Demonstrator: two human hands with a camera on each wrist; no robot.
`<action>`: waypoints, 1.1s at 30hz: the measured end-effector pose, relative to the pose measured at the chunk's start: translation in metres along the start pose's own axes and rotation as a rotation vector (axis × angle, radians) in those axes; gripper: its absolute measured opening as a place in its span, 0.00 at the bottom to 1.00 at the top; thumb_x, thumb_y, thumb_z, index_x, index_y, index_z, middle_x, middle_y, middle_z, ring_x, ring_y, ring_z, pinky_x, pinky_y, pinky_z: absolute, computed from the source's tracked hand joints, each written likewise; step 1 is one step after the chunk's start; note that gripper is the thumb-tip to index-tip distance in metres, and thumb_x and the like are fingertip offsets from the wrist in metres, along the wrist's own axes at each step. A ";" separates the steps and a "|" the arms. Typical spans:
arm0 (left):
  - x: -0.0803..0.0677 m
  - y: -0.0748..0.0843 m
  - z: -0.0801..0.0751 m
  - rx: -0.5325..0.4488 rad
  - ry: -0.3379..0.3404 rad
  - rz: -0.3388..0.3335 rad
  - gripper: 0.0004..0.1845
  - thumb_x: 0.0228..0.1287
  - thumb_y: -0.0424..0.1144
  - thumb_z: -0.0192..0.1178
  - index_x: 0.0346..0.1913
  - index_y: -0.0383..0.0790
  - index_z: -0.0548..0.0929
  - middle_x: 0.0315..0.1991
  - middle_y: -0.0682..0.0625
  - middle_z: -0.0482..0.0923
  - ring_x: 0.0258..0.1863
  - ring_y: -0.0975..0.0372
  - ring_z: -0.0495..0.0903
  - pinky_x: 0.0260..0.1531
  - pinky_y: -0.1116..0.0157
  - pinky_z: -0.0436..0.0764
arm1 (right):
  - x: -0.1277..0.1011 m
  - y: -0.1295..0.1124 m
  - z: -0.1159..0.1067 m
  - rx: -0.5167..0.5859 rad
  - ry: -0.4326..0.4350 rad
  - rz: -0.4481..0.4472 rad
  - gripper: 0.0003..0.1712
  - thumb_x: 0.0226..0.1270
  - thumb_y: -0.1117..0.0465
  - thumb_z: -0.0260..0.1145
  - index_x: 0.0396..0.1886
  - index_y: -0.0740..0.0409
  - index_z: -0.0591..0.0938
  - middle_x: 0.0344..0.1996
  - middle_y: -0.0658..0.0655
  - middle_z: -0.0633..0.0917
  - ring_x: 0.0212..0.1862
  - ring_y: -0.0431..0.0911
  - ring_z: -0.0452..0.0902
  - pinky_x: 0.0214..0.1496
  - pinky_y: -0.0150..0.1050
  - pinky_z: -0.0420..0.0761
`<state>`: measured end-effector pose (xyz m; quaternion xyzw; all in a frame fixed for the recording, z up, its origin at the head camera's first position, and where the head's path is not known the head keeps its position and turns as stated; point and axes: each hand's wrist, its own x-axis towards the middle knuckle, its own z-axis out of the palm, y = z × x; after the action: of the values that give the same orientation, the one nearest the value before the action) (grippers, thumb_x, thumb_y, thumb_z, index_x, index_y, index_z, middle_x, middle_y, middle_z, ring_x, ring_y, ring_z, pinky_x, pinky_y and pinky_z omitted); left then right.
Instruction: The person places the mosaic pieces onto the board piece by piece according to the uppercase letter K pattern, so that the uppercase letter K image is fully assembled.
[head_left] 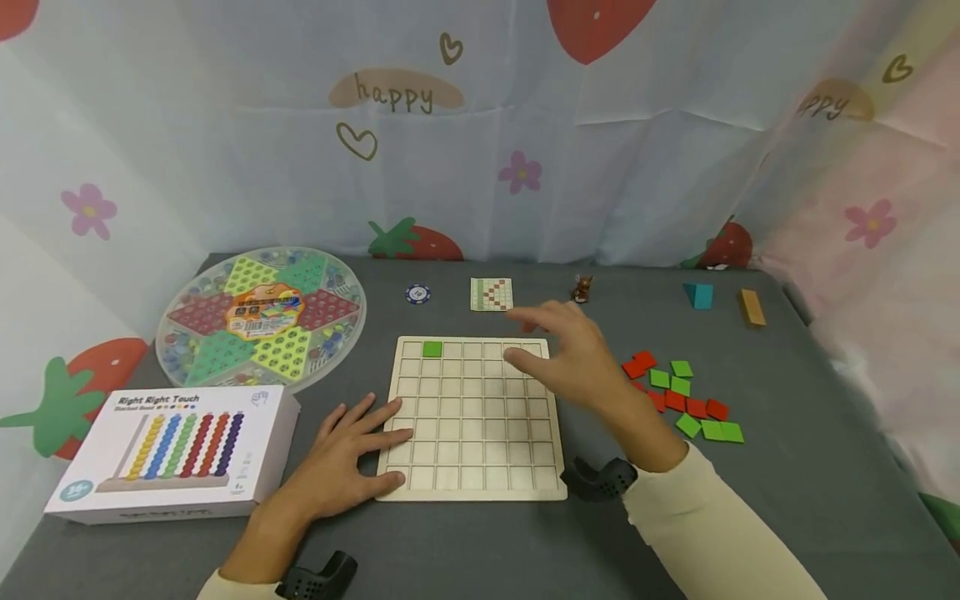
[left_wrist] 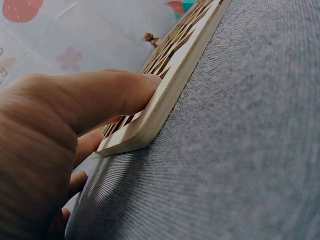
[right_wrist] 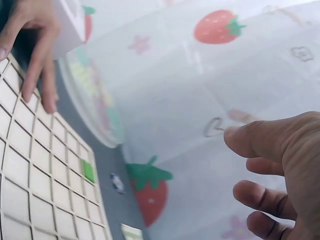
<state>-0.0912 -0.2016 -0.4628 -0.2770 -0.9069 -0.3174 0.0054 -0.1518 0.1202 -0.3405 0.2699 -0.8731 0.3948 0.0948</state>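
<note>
The left hand point(head_left: 341, 454) lies flat with fingers spread and straight, fingertips pressed against the left edge of a wooden grid board point(head_left: 472, 417); the left wrist view shows a finger point(left_wrist: 107, 97) touching the board's point(left_wrist: 170, 75) rim. The right hand point(head_left: 573, 358) hovers over the board's upper right corner, fingers loosely extended and holding nothing, as the right wrist view also shows point(right_wrist: 280, 170). The board rests in the middle of a grey cloth-covered table point(head_left: 787, 483). One green tile point(head_left: 432, 349) sits in the board's top row, second cell from the left. To the board's right lies a loose heap of red and green tiles point(head_left: 682, 396). Along the far edge sit a blue poker chip point(head_left: 417, 293), a pattern card point(head_left: 491, 294), a small brown figurine point(head_left: 581, 288), a teal block point(head_left: 699, 295) and a tan block point(head_left: 751, 307). At left stand a round Chinese checkers set point(head_left: 262, 317) and a boxed bead toy point(head_left: 172, 450).
</note>
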 end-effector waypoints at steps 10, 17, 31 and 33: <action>0.000 0.001 0.000 0.004 -0.003 -0.007 0.29 0.57 0.55 0.67 0.61 0.49 0.81 0.71 0.49 0.61 0.71 0.44 0.51 0.64 0.40 0.40 | -0.056 0.014 -0.046 -0.047 0.163 -0.093 0.28 0.50 0.69 0.76 0.55 0.59 0.83 0.41 0.49 0.81 0.46 0.46 0.68 0.42 0.43 0.69; 0.000 0.002 0.000 -0.010 -0.017 -0.032 0.29 0.57 0.55 0.68 0.61 0.50 0.81 0.72 0.50 0.60 0.72 0.46 0.49 0.65 0.42 0.39 | -0.095 0.031 -0.072 -0.058 0.210 -0.073 0.34 0.44 0.75 0.77 0.55 0.60 0.82 0.45 0.50 0.81 0.48 0.45 0.69 0.45 0.34 0.69; 0.001 0.000 0.000 -0.024 -0.024 -0.037 0.29 0.57 0.55 0.67 0.62 0.49 0.81 0.72 0.50 0.60 0.72 0.46 0.49 0.66 0.42 0.38 | -0.161 0.095 -0.107 -0.066 0.272 0.150 0.29 0.54 0.78 0.70 0.58 0.64 0.80 0.47 0.49 0.80 0.46 0.37 0.68 0.46 0.25 0.65; 0.000 0.000 0.001 -0.025 -0.026 -0.039 0.29 0.57 0.55 0.67 0.61 0.50 0.81 0.72 0.50 0.60 0.72 0.46 0.49 0.66 0.42 0.38 | -0.168 0.105 -0.109 -0.095 0.274 0.196 0.27 0.57 0.75 0.70 0.58 0.63 0.80 0.46 0.49 0.80 0.46 0.36 0.68 0.44 0.24 0.65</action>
<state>-0.0913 -0.2013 -0.4633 -0.2631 -0.9082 -0.3251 -0.0160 -0.0735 0.3248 -0.3976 0.1223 -0.8918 0.3937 0.1865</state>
